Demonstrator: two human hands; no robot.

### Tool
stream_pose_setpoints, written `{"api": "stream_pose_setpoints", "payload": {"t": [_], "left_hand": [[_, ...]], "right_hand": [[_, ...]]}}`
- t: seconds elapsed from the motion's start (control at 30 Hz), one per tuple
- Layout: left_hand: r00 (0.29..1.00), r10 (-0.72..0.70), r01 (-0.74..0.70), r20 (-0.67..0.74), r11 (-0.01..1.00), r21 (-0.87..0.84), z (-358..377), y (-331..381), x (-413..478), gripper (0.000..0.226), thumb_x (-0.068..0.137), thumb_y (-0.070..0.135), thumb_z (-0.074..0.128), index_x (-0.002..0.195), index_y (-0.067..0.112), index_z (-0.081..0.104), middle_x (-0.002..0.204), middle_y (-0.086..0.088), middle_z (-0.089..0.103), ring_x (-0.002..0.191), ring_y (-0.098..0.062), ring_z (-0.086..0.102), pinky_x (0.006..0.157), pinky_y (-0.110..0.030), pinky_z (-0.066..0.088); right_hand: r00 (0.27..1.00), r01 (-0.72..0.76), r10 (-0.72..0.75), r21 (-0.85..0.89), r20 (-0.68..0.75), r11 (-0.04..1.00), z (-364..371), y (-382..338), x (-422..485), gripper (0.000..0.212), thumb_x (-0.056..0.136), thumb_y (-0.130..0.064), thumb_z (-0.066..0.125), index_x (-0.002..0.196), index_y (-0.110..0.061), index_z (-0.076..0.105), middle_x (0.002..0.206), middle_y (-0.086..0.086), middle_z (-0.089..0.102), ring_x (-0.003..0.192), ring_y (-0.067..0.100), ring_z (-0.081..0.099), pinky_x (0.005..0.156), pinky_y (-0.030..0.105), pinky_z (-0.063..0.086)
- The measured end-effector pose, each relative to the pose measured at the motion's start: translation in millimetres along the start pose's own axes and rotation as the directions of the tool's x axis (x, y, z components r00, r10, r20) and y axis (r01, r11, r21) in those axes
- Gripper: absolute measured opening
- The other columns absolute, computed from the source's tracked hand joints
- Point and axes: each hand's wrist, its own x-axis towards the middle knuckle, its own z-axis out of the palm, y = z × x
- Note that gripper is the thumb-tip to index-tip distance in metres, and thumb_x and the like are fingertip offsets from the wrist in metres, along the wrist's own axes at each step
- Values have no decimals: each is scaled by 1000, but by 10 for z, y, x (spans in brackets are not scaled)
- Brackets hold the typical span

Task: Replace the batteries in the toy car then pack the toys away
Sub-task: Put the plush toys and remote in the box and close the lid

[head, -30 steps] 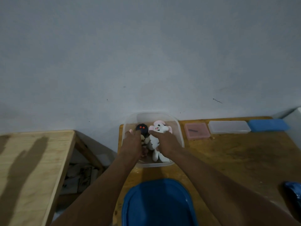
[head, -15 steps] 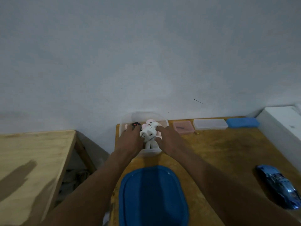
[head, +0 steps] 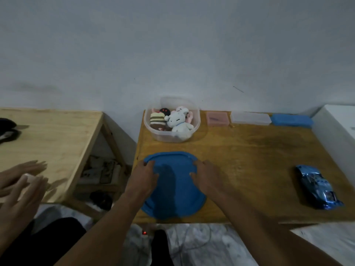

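Note:
A clear plastic tub [head: 172, 136] stands at the back of the wooden table [head: 249, 150]. Inside it are a white plush bunny [head: 179, 121], a striped plush [head: 157, 120] and a black plush with red eyes [head: 165, 111]. The tub's blue lid [head: 174, 194] lies flat near the table's front edge. My left hand [head: 143, 177] grips the lid's far left corner and my right hand [head: 206, 177] grips its far right corner. The blue toy car [head: 317, 186] lies on the table's right side, far from both hands.
A pink box [head: 217, 118], a clear box [head: 250, 118] and a blue box [head: 292, 120] line the wall. A white box [head: 338, 127] stands at the right. On the left is a second wooden table [head: 48, 135], with another person's blurred hands [head: 19, 181] over it.
Both hands have left the plush toys in the tub and come back toward me onto the blue lid. The view has tilted down, and another person's hands have appeared at left.

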Motion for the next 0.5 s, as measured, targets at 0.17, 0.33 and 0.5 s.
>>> {"api": "stream_pose_setpoints", "payload": {"t": [0.17, 0.33, 0.5], "left_hand": [[997, -71, 71, 4, 997, -23, 225, -224, -271, 53, 93, 30, 57, 141, 16, 40, 132, -16, 45, 113, -34, 53, 97, -42, 47], [987, -163, 163, 4, 983, -80, 334, -324, -341, 59, 92, 28, 60, 144, 16, 34, 137, -18, 41, 118, -36, 48, 99, -45, 45], [974, -227, 225, 4, 966, -127, 374, -364, -266, 61, 90, 23, 63, 143, 15, 34, 138, -18, 44, 119, -37, 50, 99, -47, 46]], "right_hand": [[996, -88, 87, 84, 14, 993, 265, 76, -231, 40, 96, -29, 54, 132, -13, 46, 131, 13, 46, 114, 29, 49, 90, 36, 45], [983, -174, 182, 182, -28, 968, 394, 172, -303, 45, 92, -28, 61, 131, -10, 47, 124, 13, 51, 108, 28, 53, 80, 34, 49], [971, -227, 238, 236, -16, 945, 446, 201, -223, 27, 90, -27, 63, 107, -6, 61, 106, 12, 61, 94, 26, 59, 75, 37, 54]]}}
